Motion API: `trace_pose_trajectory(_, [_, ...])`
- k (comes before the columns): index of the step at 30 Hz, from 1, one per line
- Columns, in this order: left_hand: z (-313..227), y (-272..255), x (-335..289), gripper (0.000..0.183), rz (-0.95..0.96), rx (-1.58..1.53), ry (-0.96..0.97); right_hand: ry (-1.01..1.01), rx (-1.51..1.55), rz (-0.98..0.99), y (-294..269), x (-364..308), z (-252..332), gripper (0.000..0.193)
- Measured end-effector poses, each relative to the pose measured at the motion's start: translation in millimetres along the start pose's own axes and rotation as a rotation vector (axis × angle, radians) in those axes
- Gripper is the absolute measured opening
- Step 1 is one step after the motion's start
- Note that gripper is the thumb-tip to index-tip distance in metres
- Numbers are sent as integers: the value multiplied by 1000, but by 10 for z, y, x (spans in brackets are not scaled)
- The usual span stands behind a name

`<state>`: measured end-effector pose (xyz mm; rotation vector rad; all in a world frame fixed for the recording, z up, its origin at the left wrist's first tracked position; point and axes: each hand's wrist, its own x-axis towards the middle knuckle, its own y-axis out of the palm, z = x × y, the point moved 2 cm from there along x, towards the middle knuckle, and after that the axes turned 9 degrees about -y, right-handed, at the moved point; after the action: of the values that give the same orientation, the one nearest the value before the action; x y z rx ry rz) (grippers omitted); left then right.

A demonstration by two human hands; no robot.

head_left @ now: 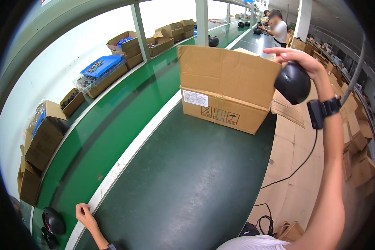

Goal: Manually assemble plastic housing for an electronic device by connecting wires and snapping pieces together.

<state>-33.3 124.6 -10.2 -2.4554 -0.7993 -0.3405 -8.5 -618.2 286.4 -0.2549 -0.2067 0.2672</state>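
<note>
At the upper right, my right hand [302, 60] holds up a glossy black rounded housing [293, 83]. Its index finger stretches left, and the grip behind the housing is partly hidden. The housing hangs beside the right end of an open cardboard box [225, 104], whose tall flap hides its inside. My left hand [84, 213] is at the lower left by the white rail [106, 183], fingers curled and nothing visible in them. Close to it, another black rounded piece [53, 221] lies on the green belt.
A dark green work surface [187, 179] lies before me, alongside the green conveyor belt [125, 112]. Cartons and a blue tray [98, 66] line the belt's far side. Grey posts [202, 25] rise there. A person [279, 29] works farther down the line. A cable [304, 162] hangs from my right wrist.
</note>
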Motion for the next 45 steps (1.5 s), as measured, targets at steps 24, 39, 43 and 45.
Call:
trace_pose_trajectory(24, [156,-67,1,20,-8,-122,-38,529,-455,440,1533,77,-1719,57])
trace_pose_trajectory(39, [20,-23,-46,23,-34,-117,-56,-14,76,345,1788,154,-230,32])
trace_pose_trajectory(43, [-64,-43,-69,24,-35,-84,-28,-65,173,207,1607,135,189,44])
trace_pose_trajectory(45, [-70,185,-4,24,2,-148,-24,-90,123,350,1430,-217,649,58])
